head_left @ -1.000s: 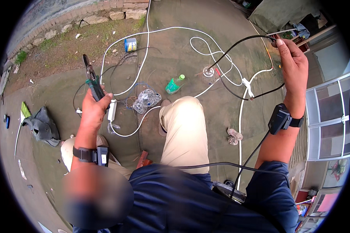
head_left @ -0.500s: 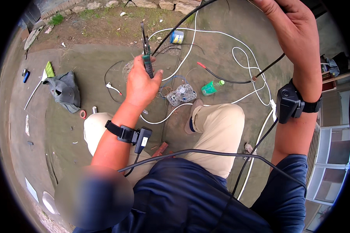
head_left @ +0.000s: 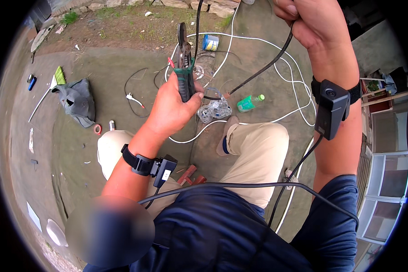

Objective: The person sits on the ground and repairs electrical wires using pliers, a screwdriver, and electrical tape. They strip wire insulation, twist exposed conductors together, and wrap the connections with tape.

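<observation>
My left hand (head_left: 174,102) is wrapped round a pair of wire strippers (head_left: 184,68) with green and black handles, jaws pointing up. My right hand (head_left: 317,22), raised at the upper right, has its fingers closed on a black cable (head_left: 269,63). From there the cable slopes down to a brownish joint (head_left: 226,95) and passes behind my left hand. A red cable end (head_left: 171,62) shows just left of the strippers; the stretch between is hidden. Another length of black cable (head_left: 198,27) rises beside the jaws to the top edge.
White cable (head_left: 281,47) loops over the ground. A green bottle (head_left: 250,103), a clear crumpled plastic bundle (head_left: 213,110) and a blue can (head_left: 210,42) lie ahead of my knees. At left are a grey bag (head_left: 77,102), red tape (head_left: 97,129) and a white plug (head_left: 130,97).
The red cable end has swung left, from near the bottle to beside the strippers. My left hand has shifted slightly right with the strippers; my right hand has moved left.
</observation>
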Available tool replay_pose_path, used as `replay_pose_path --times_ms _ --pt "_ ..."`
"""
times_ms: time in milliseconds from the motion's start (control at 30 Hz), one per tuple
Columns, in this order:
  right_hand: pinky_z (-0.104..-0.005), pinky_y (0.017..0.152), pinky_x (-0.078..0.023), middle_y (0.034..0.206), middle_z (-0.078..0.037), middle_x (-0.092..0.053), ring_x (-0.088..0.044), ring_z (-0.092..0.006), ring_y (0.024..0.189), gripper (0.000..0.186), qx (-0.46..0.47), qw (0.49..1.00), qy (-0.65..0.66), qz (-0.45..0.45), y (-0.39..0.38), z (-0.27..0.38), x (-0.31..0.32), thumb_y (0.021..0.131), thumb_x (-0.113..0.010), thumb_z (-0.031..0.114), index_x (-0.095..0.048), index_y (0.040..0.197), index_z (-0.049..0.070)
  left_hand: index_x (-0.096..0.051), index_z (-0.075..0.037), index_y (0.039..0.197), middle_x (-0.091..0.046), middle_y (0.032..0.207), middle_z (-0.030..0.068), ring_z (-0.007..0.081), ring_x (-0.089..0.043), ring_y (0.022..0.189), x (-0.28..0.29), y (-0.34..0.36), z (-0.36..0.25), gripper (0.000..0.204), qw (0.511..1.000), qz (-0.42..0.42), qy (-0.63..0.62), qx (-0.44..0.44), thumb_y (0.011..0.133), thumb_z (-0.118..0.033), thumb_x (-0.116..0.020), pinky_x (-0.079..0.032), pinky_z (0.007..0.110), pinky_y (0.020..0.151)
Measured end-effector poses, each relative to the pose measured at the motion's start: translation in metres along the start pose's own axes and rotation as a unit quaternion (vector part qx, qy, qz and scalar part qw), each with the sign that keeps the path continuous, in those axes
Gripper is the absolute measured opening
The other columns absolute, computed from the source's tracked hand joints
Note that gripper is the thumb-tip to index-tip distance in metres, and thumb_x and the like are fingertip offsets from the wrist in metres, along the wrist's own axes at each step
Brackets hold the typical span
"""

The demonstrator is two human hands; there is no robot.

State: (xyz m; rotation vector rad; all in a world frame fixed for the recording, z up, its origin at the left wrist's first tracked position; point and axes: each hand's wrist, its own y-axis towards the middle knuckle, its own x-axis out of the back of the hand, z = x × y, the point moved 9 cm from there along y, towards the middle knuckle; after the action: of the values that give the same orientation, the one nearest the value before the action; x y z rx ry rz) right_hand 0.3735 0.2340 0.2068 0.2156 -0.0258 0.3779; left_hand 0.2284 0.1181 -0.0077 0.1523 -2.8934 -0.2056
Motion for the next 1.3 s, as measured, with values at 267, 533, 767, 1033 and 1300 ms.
replay_pose_path --times_ms 267,533,767,1033,1300 --pt "-0.0229 0.044 -0.029 0.063 0.004 -0.045 -0.037 -0.0069 0.048 0.019 -0.069 0.988 0.135 0.017 0.03 -0.028 -0.014 0.1 -0.049 0.012 -0.063 0.095 -0.001 -0.055 -0.002 0.109 -0.067 0.098 0.0118 0.0271 -0.066 0.093 -0.016 -0.007 0.007 0.032 0.997 0.071 0.029 0.021 0.08 -0.003 -0.067 -0.05 0.038 0.084" --pt "-0.0256 0.048 -0.04 0.064 -0.001 -0.054 -0.05 -0.0133 0.053 0.019 -0.09 0.989 0.098 -0.062 0.063 -0.085 0.006 0.098 -0.053 0.013 -0.062 0.085 0.003 -0.05 -0.001 0.115 -0.067 0.097 0.0071 0.0177 -0.065 0.092 0.048 -0.011 -0.003 0.036 0.993 -0.092 -0.056 -0.037 0.084 -0.002 -0.067 -0.051 0.033 0.083" --pt "-0.0283 0.063 -0.05 0.088 -0.008 -0.064 -0.068 -0.0196 0.078 0.022 -0.15 0.986 0.069 0.007 0.063 -0.171 -0.009 0.098 -0.052 0.018 -0.061 0.109 0.0 -0.049 0.001 0.121 -0.067 0.104 0.0071 0.0132 -0.062 0.095 0.105 -0.025 -0.017 0.04 0.966 -0.178 -0.175 -0.068 0.088 -0.006 -0.07 -0.049 0.031 0.085" --pt "-0.0298 0.068 -0.049 0.089 -0.009 -0.063 -0.063 -0.0193 0.08 0.038 -0.084 0.972 -0.204 0.081 0.029 -0.183 -0.051 0.097 -0.06 0.038 -0.067 0.11 0.003 -0.05 0.0 0.12 -0.066 0.101 0.005 0.0096 -0.06 0.088 0.128 -0.02 -0.014 0.039 0.948 -0.237 -0.191 -0.088 0.088 -0.006 -0.071 -0.049 0.027 0.078" --pt "-0.0368 0.073 -0.049 0.087 -0.008 -0.062 -0.062 -0.0268 0.084 0.027 0.379 0.848 -0.306 0.21 -0.058 -0.043 -0.162 0.078 -0.078 0.022 -0.073 0.102 0.01 -0.05 0.0 0.119 -0.066 0.096 0.0034 0.0086 -0.06 0.085 0.122 -0.02 -0.017 0.04 0.956 -0.222 -0.177 -0.075 0.086 -0.007 -0.073 -0.049 0.026 0.075"
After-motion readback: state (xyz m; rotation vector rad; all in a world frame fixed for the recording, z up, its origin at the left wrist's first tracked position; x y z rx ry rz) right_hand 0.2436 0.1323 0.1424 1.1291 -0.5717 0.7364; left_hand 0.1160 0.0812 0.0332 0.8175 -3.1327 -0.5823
